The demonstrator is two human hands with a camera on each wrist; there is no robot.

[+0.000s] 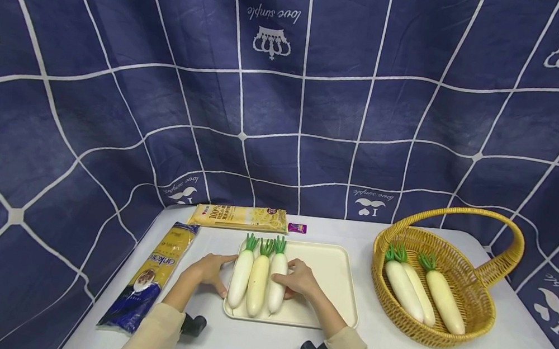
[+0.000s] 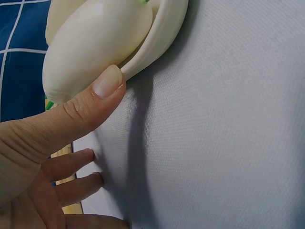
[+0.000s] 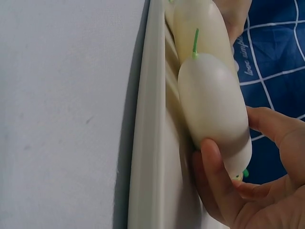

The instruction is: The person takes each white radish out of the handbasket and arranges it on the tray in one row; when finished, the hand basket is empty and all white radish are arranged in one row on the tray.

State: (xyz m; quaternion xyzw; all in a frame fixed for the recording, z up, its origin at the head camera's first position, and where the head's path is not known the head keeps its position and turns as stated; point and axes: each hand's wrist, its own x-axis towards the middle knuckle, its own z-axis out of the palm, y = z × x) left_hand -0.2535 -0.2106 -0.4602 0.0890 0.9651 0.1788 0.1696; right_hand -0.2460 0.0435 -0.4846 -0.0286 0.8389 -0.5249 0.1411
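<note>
Three white radishes with green tops lie side by side on a cream tray (image 1: 329, 291). My left hand (image 1: 210, 272) is at the tray's left side, beside the left radish (image 1: 240, 280). Its thumb (image 2: 106, 86) reaches the tray rim close by that radish, the other fingers spread. My right hand (image 1: 300, 280) holds the right radish (image 1: 276, 286), thumb on top and fingers (image 3: 214, 160) curled against its side. Between these two lies the middle radish (image 1: 257, 290), creamier in colour, which neither hand holds.
A wicker basket (image 1: 485, 318) with a tall handle and three radishes stands at the right. A blue and gold packet (image 1: 150, 280) lies at the left; a yellow packet (image 1: 240, 217) and a small purple sachet (image 1: 297, 228) lie behind the tray. A blue curtain (image 1: 336, 112) hangs behind.
</note>
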